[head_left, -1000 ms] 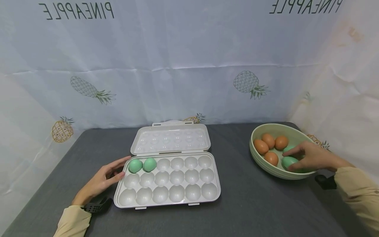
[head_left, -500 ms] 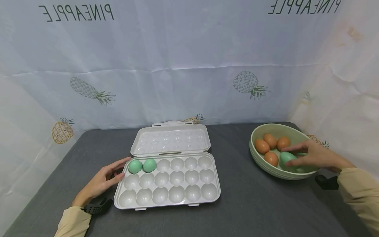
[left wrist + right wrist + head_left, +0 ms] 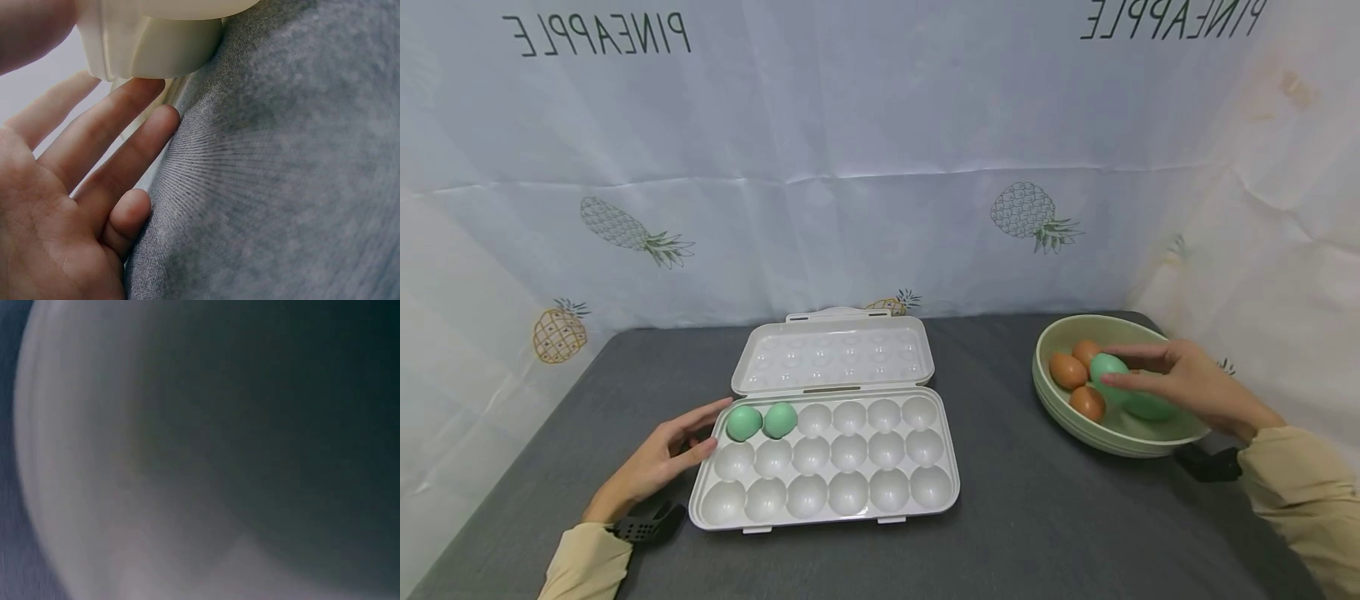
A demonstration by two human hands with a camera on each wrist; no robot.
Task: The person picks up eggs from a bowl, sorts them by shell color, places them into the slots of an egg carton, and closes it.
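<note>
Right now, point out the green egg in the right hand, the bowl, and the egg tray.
green egg (image 3: pixel 1107 369), head view, its rounded top.
bowl (image 3: pixel 1042 383), head view, its left rim.
egg tray (image 3: pixel 848 487), head view, an empty front cup.

you're at a staged tabletop set, not a real kitchen: a pineapple-print sheet (image 3: pixel 850 167) fills the upper frame behind a grey-clothed table (image 3: pixel 1000 517).
</note>
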